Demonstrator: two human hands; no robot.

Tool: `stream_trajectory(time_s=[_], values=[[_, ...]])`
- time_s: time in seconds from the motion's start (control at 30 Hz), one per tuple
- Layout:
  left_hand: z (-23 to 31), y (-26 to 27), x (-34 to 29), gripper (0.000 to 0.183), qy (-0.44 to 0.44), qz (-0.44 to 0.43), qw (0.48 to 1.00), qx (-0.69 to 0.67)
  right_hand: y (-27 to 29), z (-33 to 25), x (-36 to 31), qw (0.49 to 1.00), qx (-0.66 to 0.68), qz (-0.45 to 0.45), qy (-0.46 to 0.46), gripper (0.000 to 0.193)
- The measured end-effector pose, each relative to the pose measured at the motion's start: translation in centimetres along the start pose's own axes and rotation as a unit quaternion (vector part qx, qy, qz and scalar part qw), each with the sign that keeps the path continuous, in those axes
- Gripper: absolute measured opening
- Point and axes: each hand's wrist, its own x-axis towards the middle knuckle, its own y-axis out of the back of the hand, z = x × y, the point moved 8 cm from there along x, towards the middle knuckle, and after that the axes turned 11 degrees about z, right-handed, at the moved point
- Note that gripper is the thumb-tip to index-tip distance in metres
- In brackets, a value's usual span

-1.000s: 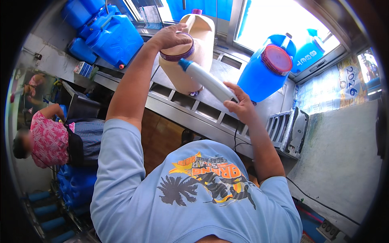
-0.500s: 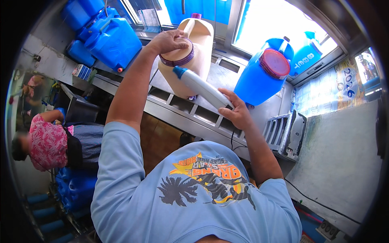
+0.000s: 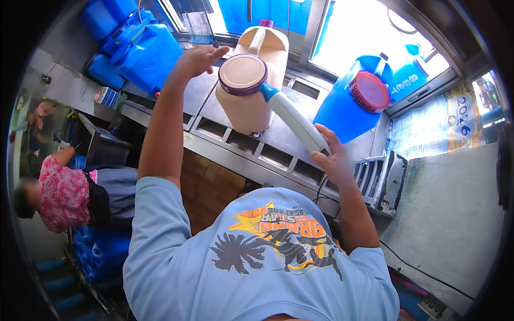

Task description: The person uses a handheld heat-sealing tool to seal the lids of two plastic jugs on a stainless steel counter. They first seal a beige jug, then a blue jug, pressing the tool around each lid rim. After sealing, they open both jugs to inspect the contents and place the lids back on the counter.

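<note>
My right fingers [image 3: 331, 140] gripped a white handheld tool [image 3: 295, 120], its blue tip [image 3: 269, 92] close by the lid [image 3: 242, 73] of the beige jug [image 3: 241, 109]; my left fingers [image 3: 217, 53] were loose, holding nothing, just beside it. The jug stood on the slotted metal desk [image 3: 201, 96], a blue jug [image 3: 338, 109] to its right before a bright window [image 3: 369, 29], blue containers [image 3: 152, 60] and a co-worker [image 3: 64, 187] leftward.

Counter [image 3: 202, 99] with beige jug [image 3: 243, 111]; blue jug [image 3: 340, 109]

A blue-tipped white tool [image 3: 297, 122] slants beside a capped beige jug [image 3: 243, 112] standing upright.
</note>
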Motion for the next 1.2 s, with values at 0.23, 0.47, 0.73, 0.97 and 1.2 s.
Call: stream_trajectory(time_s=[0.23,0.47,0.73,0.97,1.2], values=[[2.3,-0.8,-0.6,0.082,-0.168,0.052,0.935,-0.309,-2.3,-2.5,-1.3,0.995,-0.073,-0.044,0.053,0.067],[0.7,-2.3,1.5,0.065,-0.173,-0.111,0.945,-0.254,-0.9,-3.9,-0.9,0.980,-0.190,0.063,0.021,0.072],[0.3,-1.0,2.9,0.066,-0.175,-0.132,0.933,-0.284,-4.7,-5.0,-1.1,0.996,-0.084,0.007,0.041,0.072],[1.6,-1.1,15.8,0.093,-0.209,0.148,0.945,-0.204,0.6,-4.8,5.3,0.961,0.042,0.268,-0.052,0.066],[5.6,-8.9,24.4,0.083,-0.149,-0.020,0.907,-0.393,1.7,-3.9,13.5,0.958,-0.009,0.272,-0.087,0.062]])
